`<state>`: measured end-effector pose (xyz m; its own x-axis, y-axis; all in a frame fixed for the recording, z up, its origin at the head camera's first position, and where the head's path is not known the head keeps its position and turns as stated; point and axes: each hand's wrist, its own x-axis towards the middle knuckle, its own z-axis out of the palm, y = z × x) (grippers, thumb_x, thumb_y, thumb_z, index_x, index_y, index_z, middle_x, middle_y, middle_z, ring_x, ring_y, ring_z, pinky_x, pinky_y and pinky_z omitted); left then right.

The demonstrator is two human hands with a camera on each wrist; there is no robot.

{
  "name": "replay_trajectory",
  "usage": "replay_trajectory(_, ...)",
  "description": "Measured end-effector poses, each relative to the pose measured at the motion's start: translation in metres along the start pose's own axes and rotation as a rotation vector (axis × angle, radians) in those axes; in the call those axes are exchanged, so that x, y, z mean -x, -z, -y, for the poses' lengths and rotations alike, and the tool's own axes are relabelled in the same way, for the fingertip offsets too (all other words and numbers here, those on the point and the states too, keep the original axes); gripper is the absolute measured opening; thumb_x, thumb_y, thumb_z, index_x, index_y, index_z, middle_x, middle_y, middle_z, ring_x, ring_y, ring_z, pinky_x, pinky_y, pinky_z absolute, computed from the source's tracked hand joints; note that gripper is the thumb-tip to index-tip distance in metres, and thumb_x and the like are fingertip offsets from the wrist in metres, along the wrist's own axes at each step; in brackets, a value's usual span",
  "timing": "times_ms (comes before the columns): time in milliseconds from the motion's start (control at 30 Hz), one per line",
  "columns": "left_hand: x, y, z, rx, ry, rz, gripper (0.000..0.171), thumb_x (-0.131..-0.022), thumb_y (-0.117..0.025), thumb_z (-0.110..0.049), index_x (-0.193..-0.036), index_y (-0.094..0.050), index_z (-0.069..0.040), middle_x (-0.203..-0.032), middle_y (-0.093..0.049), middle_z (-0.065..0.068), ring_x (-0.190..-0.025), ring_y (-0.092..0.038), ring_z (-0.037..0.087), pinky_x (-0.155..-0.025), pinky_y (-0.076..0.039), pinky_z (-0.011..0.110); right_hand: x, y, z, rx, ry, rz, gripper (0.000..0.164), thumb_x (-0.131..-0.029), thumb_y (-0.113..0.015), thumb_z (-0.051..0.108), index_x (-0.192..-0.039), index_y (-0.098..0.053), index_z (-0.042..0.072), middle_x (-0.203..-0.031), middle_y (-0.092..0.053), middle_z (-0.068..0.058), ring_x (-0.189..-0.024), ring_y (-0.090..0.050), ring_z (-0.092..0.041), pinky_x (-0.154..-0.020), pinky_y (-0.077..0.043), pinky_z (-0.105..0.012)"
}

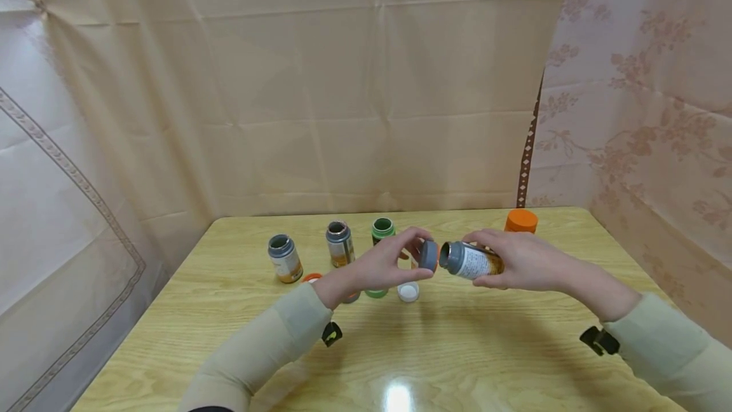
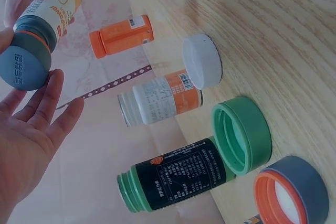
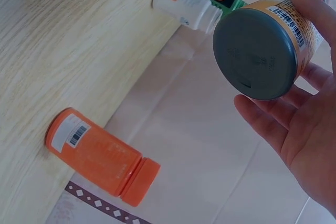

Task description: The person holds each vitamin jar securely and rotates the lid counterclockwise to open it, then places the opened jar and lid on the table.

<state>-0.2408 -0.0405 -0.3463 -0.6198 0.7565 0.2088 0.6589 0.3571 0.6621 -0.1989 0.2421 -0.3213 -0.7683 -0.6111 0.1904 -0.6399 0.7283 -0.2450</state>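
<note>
Above the middle of the table, my left hand (image 1: pixel 384 262) pinches a grey-blue screw cap (image 1: pixel 427 256) with an orange inner rim between thumb and fingers. My right hand (image 1: pixel 523 260) grips a grey pill bottle (image 1: pixel 477 262) with a white and orange label. The bottle lies tipped sideways, its uncapped mouth facing the cap. In the left wrist view the cap (image 2: pixel 27 62) overlaps the bottle neck (image 2: pixel 39 27). From the right wrist, the bottle's round dark base (image 3: pixel 254 53) faces the camera, with thumb and fingers around its side.
Behind the hands stand two uncapped grey bottles (image 1: pixel 286 259), an uncapped green bottle (image 2: pixel 178 174) and an uncapped white bottle (image 2: pixel 157 98). Nearer lie a white cap (image 2: pixel 202 61), a green cap (image 2: pixel 260 135) and a grey cap (image 2: pixel 312 187). A capped orange bottle (image 3: pixel 100 153) stands at the back right.
</note>
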Motion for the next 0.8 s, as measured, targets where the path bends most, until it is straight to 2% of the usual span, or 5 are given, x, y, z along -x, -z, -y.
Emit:
replay_trajectory(167, -0.003, -0.002, 0.003, 0.029, -0.005, -0.001, 0.051, -0.09, -0.072, -0.03, -0.132, -0.045, -0.017, -0.109, -0.058, -0.007, -0.101, -0.055, 0.008, -0.086, -0.048, 0.028, 0.001, -0.001, -0.009, -0.018, -0.017, -0.005, 0.059, -0.08, -0.079, 0.04, -0.128, -0.055, 0.016, -0.098, -0.062, 0.006, -0.073, -0.054, -0.006, -0.06, -0.047, -0.026)
replay_trajectory(433, -0.013, -0.013, 0.012, 0.097, -0.04, -0.014, 0.053, -0.087, -0.075, -0.017, -0.13, -0.045, -0.01, -0.111, -0.057, -0.002, -0.101, -0.056, 0.009, -0.084, -0.05, 0.025, -0.001, -0.003, -0.025, -0.021, -0.025, -0.04, 0.058, -0.079, -0.08, 0.036, -0.126, -0.056, 0.013, -0.096, -0.064, 0.004, -0.072, -0.053, -0.007, -0.06, -0.047, -0.026)
replay_trajectory(667, -0.018, -0.022, 0.014, 0.156, -0.014, -0.015, 0.053, -0.085, -0.076, -0.013, -0.129, -0.046, -0.009, -0.115, -0.057, -0.001, -0.106, -0.058, 0.014, -0.089, -0.051, 0.04, -0.004, -0.006, -0.038, -0.051, -0.042, -0.061, 0.056, -0.08, -0.08, 0.035, -0.125, -0.056, 0.012, -0.094, -0.063, 0.003, -0.071, -0.054, -0.008, -0.057, -0.047, -0.026)
replay_trajectory(800, -0.02, -0.026, 0.015, 0.186, 0.013, -0.01, 0.054, -0.085, -0.076, -0.011, -0.131, -0.047, -0.009, -0.118, -0.056, -0.001, -0.107, -0.057, 0.013, -0.092, -0.05, 0.041, -0.006, -0.007, -0.042, -0.126, -0.058, -0.053, 0.055, -0.082, -0.079, 0.033, -0.126, -0.054, 0.012, -0.096, -0.063, 0.0, -0.069, -0.054, -0.008, -0.056, -0.048, -0.026)
